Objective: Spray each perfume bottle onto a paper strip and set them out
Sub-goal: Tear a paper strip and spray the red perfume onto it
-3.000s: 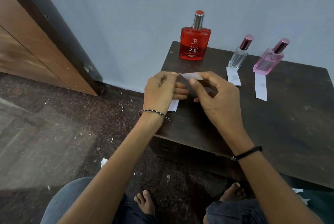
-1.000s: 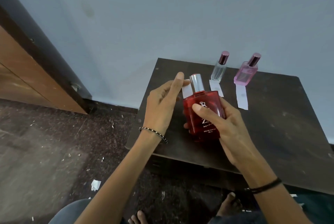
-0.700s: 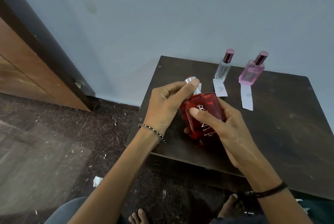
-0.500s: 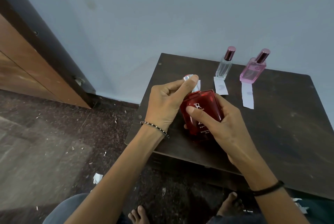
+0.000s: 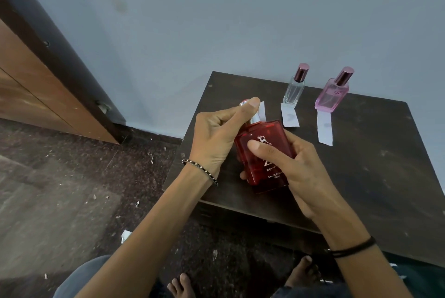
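My right hand (image 5: 296, 172) grips the body of a red perfume bottle (image 5: 261, 153), held tilted above the dark wooden table (image 5: 373, 177). The fingers and thumb of my left hand (image 5: 216, 136) pinch its silver, red-topped cap (image 5: 244, 102) at the bottle's neck. A white paper strip (image 5: 262, 111) lies on the table just behind my left thumb. Farther back stand a clear bottle (image 5: 293, 90) and a pink bottle (image 5: 331, 96), both capped. Each has a paper strip in front of it: a short one (image 5: 289, 118) and a longer one (image 5: 325, 128).
The table stands against a grey-blue wall (image 5: 240, 21). A wooden door (image 5: 36, 95) is at the left. Paper scraps (image 5: 125, 235) lie on the dark floor, and my knees and bare feet (image 5: 180, 285) show at the bottom edge.
Three seconds ago both hands held a paper strip and the red bottle stood on the table. Now the strip lies on the table, my right hand holds the bottle, and my left closed on its cap.
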A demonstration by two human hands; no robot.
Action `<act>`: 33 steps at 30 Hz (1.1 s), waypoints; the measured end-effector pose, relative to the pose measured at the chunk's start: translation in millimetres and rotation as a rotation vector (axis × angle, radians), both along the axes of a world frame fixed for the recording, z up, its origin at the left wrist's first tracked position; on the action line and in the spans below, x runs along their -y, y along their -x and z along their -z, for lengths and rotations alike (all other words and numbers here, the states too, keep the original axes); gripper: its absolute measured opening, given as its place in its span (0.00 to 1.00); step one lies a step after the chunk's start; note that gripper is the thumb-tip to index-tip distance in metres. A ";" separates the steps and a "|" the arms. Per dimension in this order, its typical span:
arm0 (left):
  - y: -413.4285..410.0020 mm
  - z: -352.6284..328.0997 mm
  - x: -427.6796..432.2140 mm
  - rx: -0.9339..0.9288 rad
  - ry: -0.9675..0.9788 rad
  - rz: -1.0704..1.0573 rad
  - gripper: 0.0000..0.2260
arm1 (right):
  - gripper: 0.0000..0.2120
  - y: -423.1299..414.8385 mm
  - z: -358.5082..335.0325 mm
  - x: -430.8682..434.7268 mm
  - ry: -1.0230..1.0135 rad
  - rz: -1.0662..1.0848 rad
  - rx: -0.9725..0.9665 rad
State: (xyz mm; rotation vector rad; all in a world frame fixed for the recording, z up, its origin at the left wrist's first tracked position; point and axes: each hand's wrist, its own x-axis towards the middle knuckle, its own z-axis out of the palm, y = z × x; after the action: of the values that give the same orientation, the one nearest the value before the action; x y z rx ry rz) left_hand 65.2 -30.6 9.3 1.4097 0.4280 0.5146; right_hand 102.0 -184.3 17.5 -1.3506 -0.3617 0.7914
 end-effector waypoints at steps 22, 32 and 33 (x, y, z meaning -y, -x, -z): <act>-8.3 -0.7 2.8 0.030 0.060 -0.061 0.21 | 0.20 7.0 4.7 -2.3 0.416 0.219 0.552; -7.4 -6.1 -20.8 -0.021 0.152 -0.102 0.20 | 0.15 3.1 -11.8 6.5 -0.132 0.007 -0.147; -7.3 -5.3 -20.8 -0.026 0.162 -0.091 0.19 | 0.16 1.5 -11.5 8.3 -0.167 0.005 -0.190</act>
State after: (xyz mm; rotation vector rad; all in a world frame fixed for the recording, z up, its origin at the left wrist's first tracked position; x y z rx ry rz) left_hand 72.5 -9.7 14.6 1.2468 0.5444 0.5241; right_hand 100.6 -192.6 29.0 -1.1098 -0.2681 0.8591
